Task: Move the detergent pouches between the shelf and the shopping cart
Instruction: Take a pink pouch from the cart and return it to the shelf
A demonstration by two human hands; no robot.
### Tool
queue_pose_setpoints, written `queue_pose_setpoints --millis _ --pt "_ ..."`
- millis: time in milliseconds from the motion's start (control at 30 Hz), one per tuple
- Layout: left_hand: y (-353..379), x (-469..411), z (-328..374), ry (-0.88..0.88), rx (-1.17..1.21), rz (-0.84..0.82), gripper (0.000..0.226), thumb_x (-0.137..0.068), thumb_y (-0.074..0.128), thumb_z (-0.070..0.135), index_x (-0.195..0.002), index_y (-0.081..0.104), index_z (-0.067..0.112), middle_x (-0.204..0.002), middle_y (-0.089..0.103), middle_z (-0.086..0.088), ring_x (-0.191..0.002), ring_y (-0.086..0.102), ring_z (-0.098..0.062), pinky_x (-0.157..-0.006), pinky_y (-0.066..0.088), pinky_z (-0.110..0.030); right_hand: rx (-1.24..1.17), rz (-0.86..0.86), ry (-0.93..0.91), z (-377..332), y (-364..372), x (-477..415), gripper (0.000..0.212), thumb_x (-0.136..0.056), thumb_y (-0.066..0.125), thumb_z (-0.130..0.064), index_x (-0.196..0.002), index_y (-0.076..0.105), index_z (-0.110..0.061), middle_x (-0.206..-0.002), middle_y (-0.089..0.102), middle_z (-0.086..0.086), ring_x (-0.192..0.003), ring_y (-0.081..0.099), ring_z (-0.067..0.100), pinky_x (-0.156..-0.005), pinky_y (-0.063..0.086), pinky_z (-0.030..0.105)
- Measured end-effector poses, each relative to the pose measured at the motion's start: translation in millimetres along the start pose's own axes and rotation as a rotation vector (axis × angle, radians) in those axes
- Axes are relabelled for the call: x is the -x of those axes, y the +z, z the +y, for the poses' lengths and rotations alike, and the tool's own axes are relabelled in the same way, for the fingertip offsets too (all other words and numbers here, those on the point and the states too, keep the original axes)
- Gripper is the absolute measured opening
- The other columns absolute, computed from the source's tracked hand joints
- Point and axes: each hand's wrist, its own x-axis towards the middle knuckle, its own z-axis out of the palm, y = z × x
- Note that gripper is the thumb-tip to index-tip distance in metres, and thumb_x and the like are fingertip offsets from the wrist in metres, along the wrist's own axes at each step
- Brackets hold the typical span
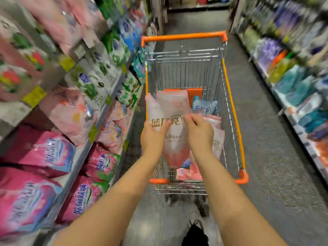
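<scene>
Both hands, left [154,134] and right [198,129], pinch one pink pouch [173,121] over the cart [232,107]. Several pouches lie inside; many remain on the shelf [104,110].

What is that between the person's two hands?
A pale pink detergent pouch: the left hand and right hand both grip it above the shopping cart, in the head view.

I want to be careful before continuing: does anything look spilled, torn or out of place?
Nothing stands out. The left hand and right hand hold a pink detergent pouch over the shopping cart; blur hides any small damage.
</scene>
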Motion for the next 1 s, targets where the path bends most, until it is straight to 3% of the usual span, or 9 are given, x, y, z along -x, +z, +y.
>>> queue_pose_setpoints --millis 67,133,233,367,500,633,733,867,1000 --pt "-33.6 18.9 21.6 0.071 -0.002 0.031 0.042 -0.078 0.068 0.043 -0.099 0.054 0.010 -0.098 0.065 -0.006 -0.090 0.061 -0.023 -0.074 0.046 -0.033 -0.038 -0.010 -0.099 -33.5 -9.3 21.7 0.027 -0.092 0.053 -0.024 -0.065 0.058 -0.022 -0.067 0.053 -0.004 -0.072 0.047 0.014 -0.060 0.029 0.029" --pt "-68.4 41.2 42.6 0.142 0.013 0.075 0.045 -0.077 0.068 0.045 -0.101 0.054 0.010 -0.100 0.066 -0.006 -0.092 0.061 -0.024 -0.079 0.049 -0.037 -0.095 -0.034 -0.201 -67.8 -19.1 44.1 0.019 -0.092 0.055 -0.022 -0.083 0.070 -0.015 -0.074 0.058 -0.005 -0.075 0.050 0.013 -0.065 0.033 0.027" --pt "-121.4 78.2 74.5 0.220 0.015 0.144 0.045 -0.078 0.067 0.047 -0.101 0.054 0.011 -0.098 0.065 -0.005 -0.092 0.061 -0.024 -0.080 0.050 -0.038 -0.140 -0.062 -0.336 -116.5 -34.5 79.3 0.019 -0.091 0.055 -0.022 -0.089 0.071 -0.012 -0.078 0.063 -0.003 -0.076 0.054 0.012 -0.063 0.036 0.026" --pt "-193.5 134.4 111.2 0.291 -0.042 0.237 0.042 -0.082 0.061 0.048 -0.100 0.052 0.011 -0.097 0.061 -0.002 -0.092 0.058 -0.021 -0.077 0.048 -0.036 -0.261 -0.152 -0.496 -174.6 -49.0 125.8 0.018 -0.091 0.056 -0.022 -0.083 0.070 -0.014 -0.071 0.061 -0.005 -0.072 0.054 0.013 -0.063 0.039 0.020" --pt "-263.6 196.4 128.9 0.305 -0.126 0.300 0.057 -0.074 0.053 0.065 -0.103 0.053 0.015 -0.100 0.064 -0.002 -0.090 0.062 -0.019 -0.079 0.052 -0.040 -0.422 -0.270 -0.608 -223.9 -52.1 178.8 0.026 -0.089 0.055 -0.028 -0.069 0.061 -0.013 -0.063 0.058 -0.002 -0.064 0.049 0.010 -0.064 0.042 0.036" --pt "-330.7 268.0 141.7 0.304 -0.158 0.429 0.059 -0.075 0.054 0.061 -0.110 0.052 0.014 -0.104 0.064 0.000 -0.096 0.060 -0.017 -0.086 0.050 -0.038 -0.518 -0.371 -0.703 -269.3 -56.9 251.3 0.032 -0.092 0.056 -0.021 -0.061 0.055 -0.027 -0.057 0.054 -0.012 -0.056 0.047 0.000 -0.060 0.038 0.028" --pt "-386.2 326.6 141.6 0.304 -0.242 0.519 0.043 -0.087 0.051 0.051 -0.108 0.047 0.014 -0.096 0.059 0.005 -0.088 0.058 -0.012 -0.072 0.048 -0.030 -0.570 -0.472 -0.769 -301.2 -58.5 312.6 0.025 -0.092 0.055 -0.020 -0.067 0.060 -0.021 -0.059 0.053 -0.013 -0.059 0.047 0.003 -0.063 0.039 0.032" --pt "-465.7 402.6 132.0 0.288 -0.329 0.651 0.040 -0.091 0.046 0.048 -0.111 0.041 0.014 -0.089 0.052 0.010 -0.077 0.051 -0.003 -0.059 0.041 -0.020 -0.646 -0.602 -0.819 -342.0 -51.4 401.6 0.022 -0.091 0.057 -0.022 -0.076 0.067 -0.011 -0.062 0.060 -0.006 -0.061 0.050 0.008 -0.064 0.044 0.035" --pt "-547.3 480.3 119.4 0.244 -0.390 0.766 0.047 -0.089 0.045 0.052 -0.113 0.041 0.012 -0.100 0.055 0.002 -0.086 0.054 -0.011 -0.070 0.046 -0.028 -0.757 -0.749 -0.815 -382.3 -32.5 499.1 0.018 -0.089 0.059 -0.021 -0.074 0.069 -0.018 -0.066 0.064 -0.007 -0.067 0.057 0.013 -0.068 0.047 0.033"
